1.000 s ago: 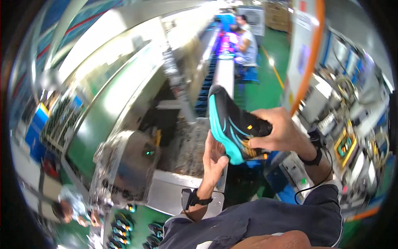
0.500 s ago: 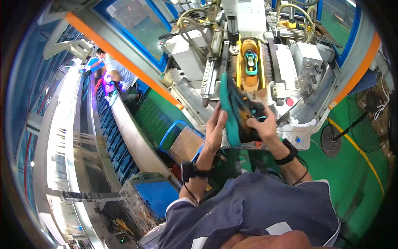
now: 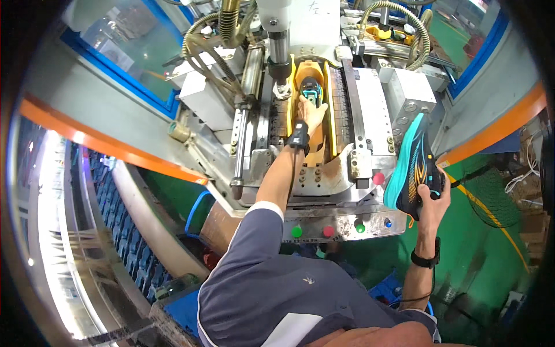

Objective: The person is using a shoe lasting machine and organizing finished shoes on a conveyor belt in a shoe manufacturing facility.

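My left hand reaches into the long yellow-lined cavity of the press. Its fingers and thumb straddle the near end of a dark shoe with teal trim; part of the grip is hidden by the hand itself. Off to the right, my right hand is closed around a black sneaker with a teal sole and orange lines. That sneaker stands on end in the air, toe up, its sole turned left, with my thumb pressed on its upper near the opening.
A metal cylinder hangs above the cavity's left side. Hoses and metal blocks flank the press. Coloured buttons line its front panel. A conveyor of dark blue pieces runs at left. A wire-mesh fan stands at right.
My left hand has left the sneaker and moved forward into the press, onto the other shoe. My right hand has carried the sneaker to the right. The view has shifted toward the press.
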{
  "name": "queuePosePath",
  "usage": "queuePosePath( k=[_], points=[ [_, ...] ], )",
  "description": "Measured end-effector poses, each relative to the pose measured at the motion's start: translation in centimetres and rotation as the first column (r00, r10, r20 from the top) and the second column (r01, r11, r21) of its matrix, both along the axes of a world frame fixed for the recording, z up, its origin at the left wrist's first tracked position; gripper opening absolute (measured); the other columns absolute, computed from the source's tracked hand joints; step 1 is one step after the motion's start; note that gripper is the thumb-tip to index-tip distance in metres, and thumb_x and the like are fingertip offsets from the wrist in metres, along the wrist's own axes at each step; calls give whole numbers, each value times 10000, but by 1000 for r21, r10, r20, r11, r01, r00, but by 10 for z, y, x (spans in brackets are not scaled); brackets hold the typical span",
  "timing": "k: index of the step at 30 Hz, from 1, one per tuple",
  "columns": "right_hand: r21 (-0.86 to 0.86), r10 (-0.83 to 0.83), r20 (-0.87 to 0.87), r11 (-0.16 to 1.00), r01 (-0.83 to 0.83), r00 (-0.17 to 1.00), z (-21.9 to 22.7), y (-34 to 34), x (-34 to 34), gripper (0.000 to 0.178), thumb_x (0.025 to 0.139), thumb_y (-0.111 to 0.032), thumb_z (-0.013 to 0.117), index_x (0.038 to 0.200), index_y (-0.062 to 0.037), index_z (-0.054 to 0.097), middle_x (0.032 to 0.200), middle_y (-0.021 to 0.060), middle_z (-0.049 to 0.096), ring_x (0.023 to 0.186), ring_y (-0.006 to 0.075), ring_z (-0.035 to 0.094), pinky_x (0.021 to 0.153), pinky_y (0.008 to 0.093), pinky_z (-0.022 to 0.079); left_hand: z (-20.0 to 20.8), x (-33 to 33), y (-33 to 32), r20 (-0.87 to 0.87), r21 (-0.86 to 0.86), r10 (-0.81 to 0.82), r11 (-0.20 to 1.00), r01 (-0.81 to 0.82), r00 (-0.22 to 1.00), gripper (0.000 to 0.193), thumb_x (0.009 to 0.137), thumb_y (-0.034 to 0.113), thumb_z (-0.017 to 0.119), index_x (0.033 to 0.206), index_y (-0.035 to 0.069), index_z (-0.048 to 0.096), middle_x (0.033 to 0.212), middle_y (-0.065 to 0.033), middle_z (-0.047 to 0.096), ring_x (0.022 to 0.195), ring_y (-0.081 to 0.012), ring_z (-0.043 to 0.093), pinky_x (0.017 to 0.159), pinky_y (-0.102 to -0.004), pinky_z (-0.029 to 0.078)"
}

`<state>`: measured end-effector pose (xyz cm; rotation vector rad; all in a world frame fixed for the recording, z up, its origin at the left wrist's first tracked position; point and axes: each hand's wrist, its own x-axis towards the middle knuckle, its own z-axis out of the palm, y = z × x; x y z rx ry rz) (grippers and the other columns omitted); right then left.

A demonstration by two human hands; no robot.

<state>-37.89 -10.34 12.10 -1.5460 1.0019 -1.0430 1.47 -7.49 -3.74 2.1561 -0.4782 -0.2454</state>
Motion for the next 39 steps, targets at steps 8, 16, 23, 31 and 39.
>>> queuePosePath(
  k=[8, 16, 23, 31, 39],
  points=[
    [-284, 31, -253, 953, -105, 967, -6, -97, 110, 513, 725, -198, 729, 1155, 37, 579, 988, 123, 660, 855, 154, 614, 777, 277, 493, 12, 2, 52, -632, -541, -226, 813, -214, 742, 584, 738, 118, 736, 1251, -37, 504, 1160, -185, 623, 1010, -249, 623, 807, -361, 523],
    [14, 357, -800, 815, -580, 482, -31, -95, 348, 591, 642, -370, 737, 1036, 62, 650, 991, 262, 670, 900, 366, 667, 788, 399, 519, 118, -142, 282, -632, -590, -217, 758, -279, 744, 638, 763, 111, 764, 1288, -91, 462, 1165, -150, 602, 1037, -192, 585, 942, -332, 464],
    [-411, 30, -719, 788, -459, 695, -153, -46, 411, 384, 767, -198, 630, 1011, 53, 472, 846, 248, 664, 834, 387, 677, 732, 434, 553, 146, -237, 413, -640, -540, 169, 596, -595, 750, 536, 791, 94, 698, 1262, -54, 490, 1120, -133, 618, 1016, -224, 616, 897, -325, 493],
    [-655, 322, -435, 528, -541, 841, -97, 59, 306, 489, 785, -115, 630, 1234, -2, 473, 1133, 228, 593, 1022, 397, 588, 856, 477, 499, 121, -312, 437, -673, -499, 494, 246, -831, 550, 378, 872, 124, 637, 1214, -4, 538, 1044, -81, 651, 795, -151, 663, 615, -255, 545],
    [-253, 769, -459, 367, -895, 445, -230, 212, 148, 150, 799, -119, 644, 932, -65, 600, 944, 101, 587, 837, 285, 613, 661, 374, 536, 115, -306, 423, -760, -398, 471, 208, -894, 448, 250, 851, 136, 678, 1069, 43, 598, 944, -30, 652, 763, -134, 649, 592, -245, 513]
  ],
)
